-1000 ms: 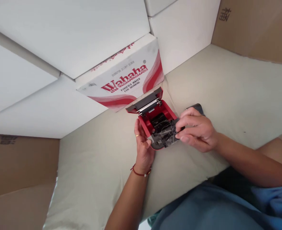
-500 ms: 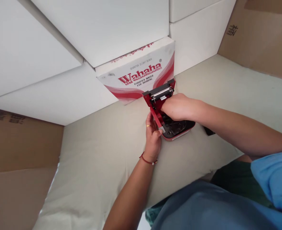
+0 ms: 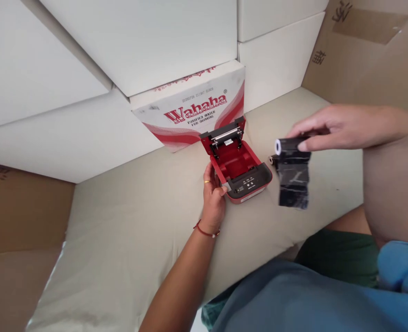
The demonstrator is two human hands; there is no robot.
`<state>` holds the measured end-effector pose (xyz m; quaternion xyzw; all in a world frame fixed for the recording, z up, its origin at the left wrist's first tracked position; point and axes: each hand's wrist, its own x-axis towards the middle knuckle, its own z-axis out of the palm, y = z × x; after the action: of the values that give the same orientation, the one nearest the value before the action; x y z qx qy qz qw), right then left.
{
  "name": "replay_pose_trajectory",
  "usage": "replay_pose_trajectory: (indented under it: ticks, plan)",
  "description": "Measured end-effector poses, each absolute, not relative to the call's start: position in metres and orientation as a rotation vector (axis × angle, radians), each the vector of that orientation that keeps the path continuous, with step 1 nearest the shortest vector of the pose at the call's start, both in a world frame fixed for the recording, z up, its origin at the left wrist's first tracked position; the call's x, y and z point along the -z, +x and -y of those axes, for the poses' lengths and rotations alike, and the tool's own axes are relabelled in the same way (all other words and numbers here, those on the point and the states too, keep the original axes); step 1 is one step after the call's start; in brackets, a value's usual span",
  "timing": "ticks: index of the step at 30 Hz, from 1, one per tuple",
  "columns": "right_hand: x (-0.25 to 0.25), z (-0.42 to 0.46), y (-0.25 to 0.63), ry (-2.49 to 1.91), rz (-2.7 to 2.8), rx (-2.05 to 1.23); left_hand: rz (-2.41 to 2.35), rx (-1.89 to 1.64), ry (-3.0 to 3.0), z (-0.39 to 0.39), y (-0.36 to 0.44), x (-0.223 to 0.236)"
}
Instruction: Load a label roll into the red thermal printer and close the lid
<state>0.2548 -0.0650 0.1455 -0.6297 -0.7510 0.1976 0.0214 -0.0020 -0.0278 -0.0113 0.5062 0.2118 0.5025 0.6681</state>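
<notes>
A small red and black label printer (image 3: 247, 184) sits on the pale cloth with its lid (image 3: 224, 134) raised and its red paper bay showing bare. My left hand (image 3: 213, 198) grips the printer's left side, thumb on the front corner and fingers along the wall. To the right of the printer, my right hand (image 3: 332, 129) pinches a black ribbon roll (image 3: 289, 145) with a white core, held in the air. A loose strip of the black film hangs down from that roll. Behind the strip, a second black roll (image 3: 272, 160) lies on the cloth, partly hidden.
A white and red Wahaha water carton (image 3: 197, 115) stands right behind the printer, against large white boxes (image 3: 176, 41). Brown cardboard boxes flank both sides, one at the left (image 3: 24, 221) and one at the right (image 3: 370, 50). Beige cloth (image 3: 121, 230) covers the surface.
My right hand has come out of the printer's bay and moved right, carrying the black roll with its trailing strip. The left hand keeps its hold; the view has shifted slightly.
</notes>
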Motion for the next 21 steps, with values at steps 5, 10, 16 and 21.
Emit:
replay_pose_trajectory:
  ticks: [5, 10, 16, 21]
  plan:
    - [-0.118, 0.099, 0.265, -1.880, 2.209, -0.912, -0.468, -1.133, 1.088, 0.027, -0.002, 0.008]
    - [-0.113, 0.114, 0.298, -1.893, 2.013, -1.089, -0.510, -1.124, 1.079, 0.029, -0.003, 0.004]
    - [-0.087, 0.087, 0.321, -2.238, 1.969, -0.588, -0.512, -1.138, 1.032, 0.029, -0.003, 0.003]
    - [-0.071, 0.091, 0.325, -2.199, 2.042, -0.551, -0.506, -1.121, 1.053, 0.030, -0.002, 0.003]
